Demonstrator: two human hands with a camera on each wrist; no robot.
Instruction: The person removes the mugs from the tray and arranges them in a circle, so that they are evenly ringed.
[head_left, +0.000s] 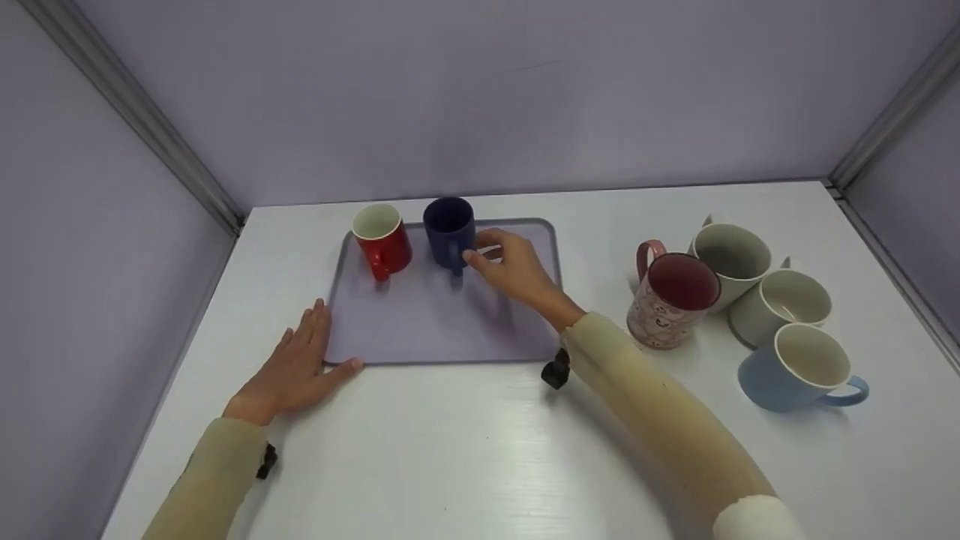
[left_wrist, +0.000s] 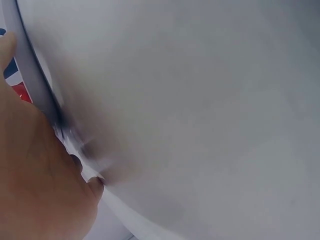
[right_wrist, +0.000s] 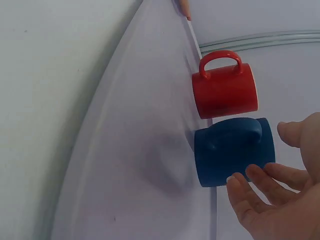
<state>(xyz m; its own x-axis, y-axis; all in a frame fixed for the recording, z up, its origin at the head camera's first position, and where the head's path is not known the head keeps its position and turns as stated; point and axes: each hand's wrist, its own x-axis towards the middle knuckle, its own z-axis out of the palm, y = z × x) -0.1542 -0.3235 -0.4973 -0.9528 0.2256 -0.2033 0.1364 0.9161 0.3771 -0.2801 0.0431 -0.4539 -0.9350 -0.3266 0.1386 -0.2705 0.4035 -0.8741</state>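
A dark blue mug (head_left: 450,236) stands upright on the back part of a purple-grey tray (head_left: 427,322), its handle toward the front. My right hand (head_left: 514,270) is at its right side, thumb near the handle. In the right wrist view, the fingers of this hand (right_wrist: 280,200) lie at the side of the blue mug (right_wrist: 225,160), loosely bent, with the thumb apart from it. Left of the blue mug stands a red mug (head_left: 386,251) with a white inside. My left hand (head_left: 296,371) rests with straight fingers on the table at the tray's front left corner.
To the right of the tray stand a pink patterned mug (head_left: 664,315), two whitish mugs (head_left: 724,281) and a light blue mug (head_left: 776,382), close together. Walls (head_left: 510,97) rise behind the white table (head_left: 450,450) and at both sides.
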